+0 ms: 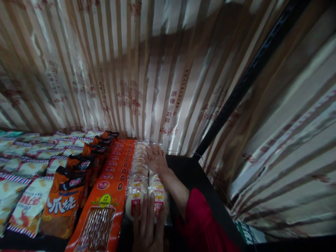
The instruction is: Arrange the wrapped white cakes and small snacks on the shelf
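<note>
Two rows of clear packets [138, 171] holding round, pale crackers or biscuits, with red and yellow labels, stand on a black shelf [189, 175]. My right hand [156, 160], in a red sleeve, reaches over the right row. Its fingers are stretched out and lie on the packets near the back. At the front of the rows, my left hand [148, 224] is upright with fingers extended against the front packets. Neither hand grips anything. Immediately left is a row of flat orange packs [102, 203] with a window showing thin brown sticks.
Further left stand orange-and-black snack bags [63, 203] and several rows of white snack bags [33, 204] with striped edges. Striped, shiny printed sheeting [147, 77] hangs behind the shelf. A black slanted post [244, 80] rises from the shelf's back right corner.
</note>
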A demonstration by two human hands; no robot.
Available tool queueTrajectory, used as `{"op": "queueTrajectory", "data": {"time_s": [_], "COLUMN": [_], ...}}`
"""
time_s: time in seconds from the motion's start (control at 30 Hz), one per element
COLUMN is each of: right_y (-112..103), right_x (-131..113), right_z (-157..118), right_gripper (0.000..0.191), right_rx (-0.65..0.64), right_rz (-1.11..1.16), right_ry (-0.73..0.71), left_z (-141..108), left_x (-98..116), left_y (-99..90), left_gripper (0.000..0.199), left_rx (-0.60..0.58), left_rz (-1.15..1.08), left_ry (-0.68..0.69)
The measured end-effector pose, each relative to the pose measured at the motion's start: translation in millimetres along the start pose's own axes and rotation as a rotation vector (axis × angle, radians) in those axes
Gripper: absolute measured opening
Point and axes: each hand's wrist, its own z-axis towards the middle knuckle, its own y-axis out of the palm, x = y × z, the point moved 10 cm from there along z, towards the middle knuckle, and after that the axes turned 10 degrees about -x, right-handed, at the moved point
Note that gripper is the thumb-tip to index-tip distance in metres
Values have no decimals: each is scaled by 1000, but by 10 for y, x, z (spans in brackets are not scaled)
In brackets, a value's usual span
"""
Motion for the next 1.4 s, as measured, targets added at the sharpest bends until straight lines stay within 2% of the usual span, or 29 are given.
{"op": "queueTrajectory", "data": {"time_s": [0.07,0.13,0.17,0.23,0.3,0.4,0.57,0.73,1.17,1.4], "right_y": [4,0,-11,-44,-73,-80,-23,13,62,60], "right_x": [58,128,160,194,198,213,260,283,266,247], "right_z": [13,30,38,57,79,118,199,255,268,262], "right_gripper": [60,57,55,53,53,51,51,52,51,51], "right_rx": [9,19,33,73,115,159,166,154,118,119], "right_rz": [-22,-26,-22,-11,-6,-4,-26,-31,-40,-66], "right_ry": [14,51,73,102,107,107,97,102,104,96], "left_z": [222,609,833,1266,1595,1902,2056,2166,2128,2119], "left_x": [-112,-426,-617,-915,-1142,-1222,-1281,-1316,-1253,-1273], "left_y": [-213,-377,-395,-281,-69,258,666,837,930,964], "left_gripper": [71,64,61,56,56,55,53,53,51,50], "left_rx": [-64,-128,-180,-324,-435,-471,-522,-577,-564,-542], "left_rz": [-31,-48,-44,-28,-4,11,-37,-87,-12,38], "left_ry": [54,-43,-123,-218,-292,-230,-204,-234,-174,-201]}}
